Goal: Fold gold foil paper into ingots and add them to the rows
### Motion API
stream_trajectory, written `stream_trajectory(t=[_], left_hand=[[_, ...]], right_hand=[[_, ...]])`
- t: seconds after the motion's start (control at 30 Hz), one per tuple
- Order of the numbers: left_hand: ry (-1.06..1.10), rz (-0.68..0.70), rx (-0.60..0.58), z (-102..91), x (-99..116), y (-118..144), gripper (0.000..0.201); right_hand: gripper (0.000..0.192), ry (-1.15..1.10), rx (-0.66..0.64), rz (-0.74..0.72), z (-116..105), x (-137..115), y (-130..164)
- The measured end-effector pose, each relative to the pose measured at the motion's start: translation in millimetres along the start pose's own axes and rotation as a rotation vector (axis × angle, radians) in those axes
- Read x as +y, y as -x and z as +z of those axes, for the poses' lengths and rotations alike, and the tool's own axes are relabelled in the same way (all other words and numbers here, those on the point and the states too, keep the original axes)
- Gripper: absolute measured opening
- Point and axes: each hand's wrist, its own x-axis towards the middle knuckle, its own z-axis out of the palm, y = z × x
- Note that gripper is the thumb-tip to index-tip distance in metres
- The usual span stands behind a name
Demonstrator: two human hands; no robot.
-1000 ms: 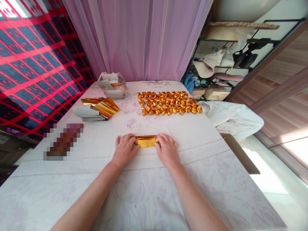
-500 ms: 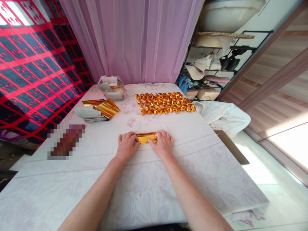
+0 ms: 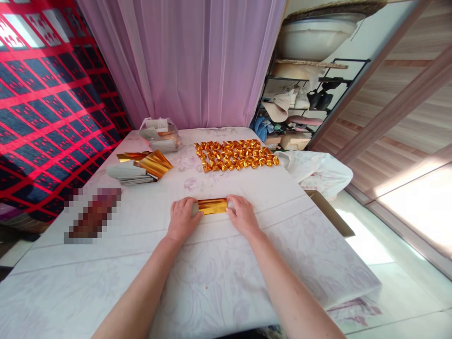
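A shiny strip of gold foil paper (image 3: 212, 206), folded into a narrow rectangle, lies in front of me on the table. My left hand (image 3: 182, 214) pinches its left end between thumb and fingers. At the other end, my right hand (image 3: 242, 213) grips the short edge the same way, its fingertips partly hidden. Beyond the strip stand several rows of folded gold paper ingots (image 3: 235, 154). To the left sits a loose stack of paper sheets (image 3: 131, 172), with gold foil sheets (image 3: 156, 162) fanned on top.
A clear plastic bag of paper (image 3: 160, 134) rests at the table's back left. A blurred-out reddish item (image 3: 94, 214) lies near the left edge of the cloth-covered table (image 3: 212, 278). Right of the table are a white bag (image 3: 323, 172), a cardboard box (image 3: 328, 212) and a shelf rack (image 3: 296, 81).
My right thumb has moved off the middle of the foil paper to its right end, so more of the strip shows. The whole view has shifted slightly.
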Motion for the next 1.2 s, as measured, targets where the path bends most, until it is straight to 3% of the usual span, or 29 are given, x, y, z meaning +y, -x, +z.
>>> stream_trajectory(t=[0.3, 0.5, 0.67, 0.87, 1.2], left_hand=[[0.041, 0.018, 0.017, -1.5, 0.1, 4.5, 0.017], [0.068, 0.012, 0.017, -2.0, 1.4, 7.0, 0.009], [0.075, 0.002, -0.02, -3.0, 1.6, 7.6, 0.008], [0.05, -0.016, -0.055, -4.1, 2.1, 5.7, 0.021], [0.085, -0.046, -0.08, -9.1, 6.2, 6.1, 0.004]], right_hand=[[0.021, -0.113, 0.112, -0.049, -0.3, 2.7, 6.1], [0.012, -0.125, 0.099, -0.051, -2.6, 0.8, 7.0], [0.011, -0.107, 0.06, -0.058, -4.1, 2.2, 6.9], [0.026, -0.057, 0.009, -0.068, -4.8, 4.6, 6.2], [0.02, -0.075, 0.019, -0.054, -6.6, 2.2, 8.1]])
